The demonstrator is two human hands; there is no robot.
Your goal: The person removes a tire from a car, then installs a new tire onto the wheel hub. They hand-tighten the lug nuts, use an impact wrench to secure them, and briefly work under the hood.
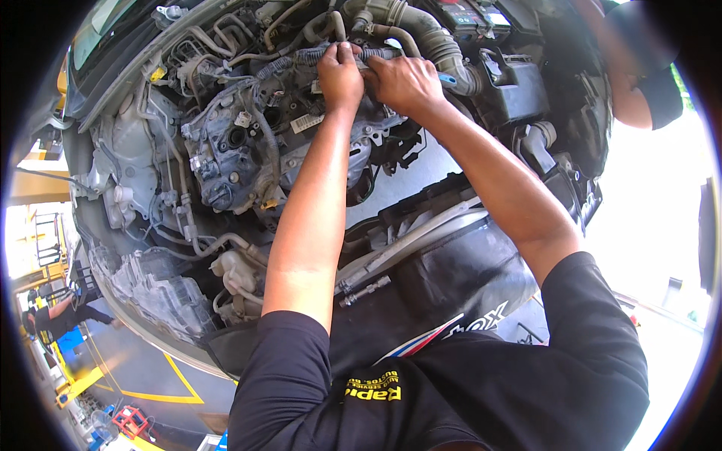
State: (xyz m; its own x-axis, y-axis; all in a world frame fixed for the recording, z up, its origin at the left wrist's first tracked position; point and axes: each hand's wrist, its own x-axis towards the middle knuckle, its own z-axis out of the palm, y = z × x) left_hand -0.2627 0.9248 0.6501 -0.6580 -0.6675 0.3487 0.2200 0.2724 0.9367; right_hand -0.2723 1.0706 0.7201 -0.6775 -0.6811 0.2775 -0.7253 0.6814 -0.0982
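Observation:
Both my hands are up at the far side of an open engine bay, close together over the engine. My left hand is closed, thumb up, on a grey corrugated wiring sleeve that runs across the top of the engine. Right beside it, my right hand is closed with bent fingers at the same sleeve. A blue end of something shows past the right hand's outer edge; whether the fingers hold it is hidden. Below my left hand lies a barcode label on the engine.
A ribbed air hose, a battery and a black box stand right of my hands. A dark fender cover drapes the front edge. Another person's arm is at the right; a distant person is at the left.

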